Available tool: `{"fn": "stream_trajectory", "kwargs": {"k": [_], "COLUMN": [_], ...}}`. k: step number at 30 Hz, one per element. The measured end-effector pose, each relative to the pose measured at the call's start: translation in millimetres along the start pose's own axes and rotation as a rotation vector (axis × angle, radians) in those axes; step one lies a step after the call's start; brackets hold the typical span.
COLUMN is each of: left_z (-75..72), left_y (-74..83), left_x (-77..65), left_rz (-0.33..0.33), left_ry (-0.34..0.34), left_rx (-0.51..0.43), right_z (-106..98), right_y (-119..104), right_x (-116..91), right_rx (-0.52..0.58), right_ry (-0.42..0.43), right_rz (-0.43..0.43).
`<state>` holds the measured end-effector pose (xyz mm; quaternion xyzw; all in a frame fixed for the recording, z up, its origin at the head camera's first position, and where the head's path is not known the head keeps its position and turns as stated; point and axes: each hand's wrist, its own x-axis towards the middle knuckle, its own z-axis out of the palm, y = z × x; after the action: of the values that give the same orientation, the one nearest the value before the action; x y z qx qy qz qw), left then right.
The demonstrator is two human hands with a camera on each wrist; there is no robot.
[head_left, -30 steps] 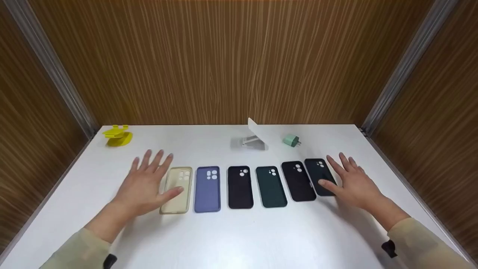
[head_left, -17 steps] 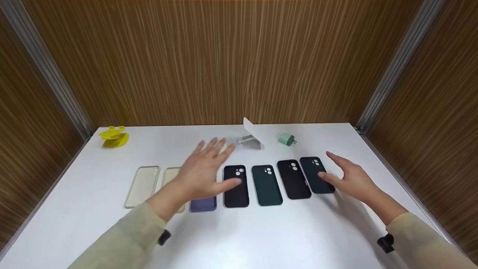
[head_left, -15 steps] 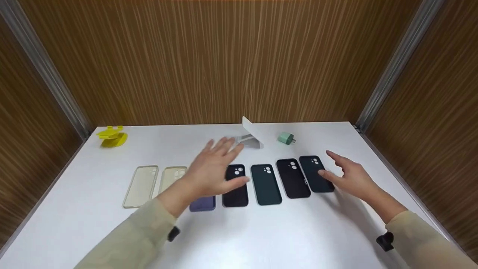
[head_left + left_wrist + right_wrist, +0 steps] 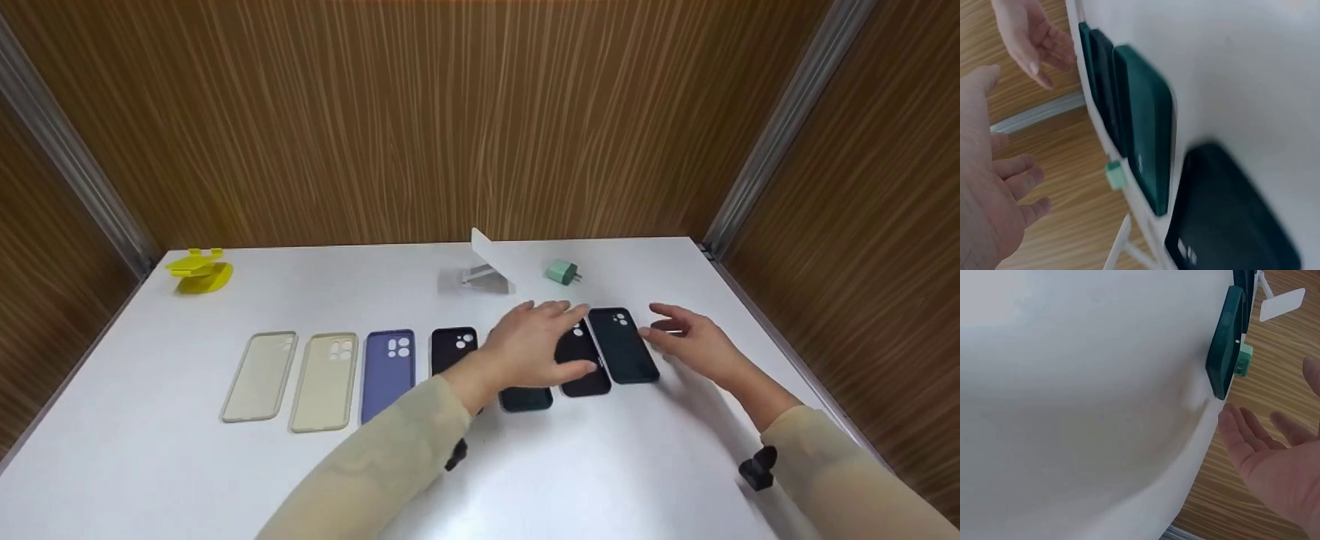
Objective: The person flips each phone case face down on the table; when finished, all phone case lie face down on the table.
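Note:
Phone cases lie in a row on the white table. From the left in the head view come a translucent cream case (image 4: 259,376), a beige case (image 4: 322,386), a purple case (image 4: 388,375) and a black case (image 4: 448,349). After these follow a dark green case (image 4: 526,400), a second black case (image 4: 586,384) and a dark teal case (image 4: 624,349). My left hand (image 4: 529,345), palm down and holding nothing, is over the dark green case and hides most of it. Loosely bent and without a thing in it, my right hand (image 4: 697,345) hovers at the right side of the dark teal case.
Behind the row are a white folding stand (image 4: 491,262) and a mint green charger plug (image 4: 562,271). A yellow phone stand (image 4: 201,271) sits at the table's back left corner. Wood-grain panels (image 4: 420,120) wall in the table (image 4: 337,480) at the back and sides.
My left hand has swept right from the beige case, across the row, to the dark green case. The right hand's fingers have drawn closer together. The view has shifted slightly right.

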<state>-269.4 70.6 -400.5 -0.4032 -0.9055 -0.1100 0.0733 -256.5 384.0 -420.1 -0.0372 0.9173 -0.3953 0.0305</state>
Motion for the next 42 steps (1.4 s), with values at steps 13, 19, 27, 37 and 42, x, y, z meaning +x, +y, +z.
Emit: {"fn": "stream_trajectory", "kwargs": {"k": [13, 19, 27, 37, 42], "left_z": [46.0, 57.3, 69.3, 78.1, 79.3], "left_y": [27.4, 32.6, 36.8, 39.0, 40.4], "left_x": [45.6, 53.1, 55.2, 54.0, 54.5], "left_rz": [-0.053, -0.104, -0.172, -0.202, -0.216], "left_ry": [-0.045, -0.060, -0.091, -0.076, -0.057], "left_rx": [-0.167, -0.204, -0.304, -0.255, -0.229], "right_z": [1, 8, 12, 13, 11], "right_y": [16, 16, 22, 25, 24], "right_x": [16, 21, 21, 21, 20], "right_rx": [0.138, 0.086, 0.021, 0.004, 0.040], "right_ry": [-0.108, -0.135, -0.138, -0.144, -0.152], "right_rz": [0.133, 0.160, 0.181, 0.176, 0.172]}}
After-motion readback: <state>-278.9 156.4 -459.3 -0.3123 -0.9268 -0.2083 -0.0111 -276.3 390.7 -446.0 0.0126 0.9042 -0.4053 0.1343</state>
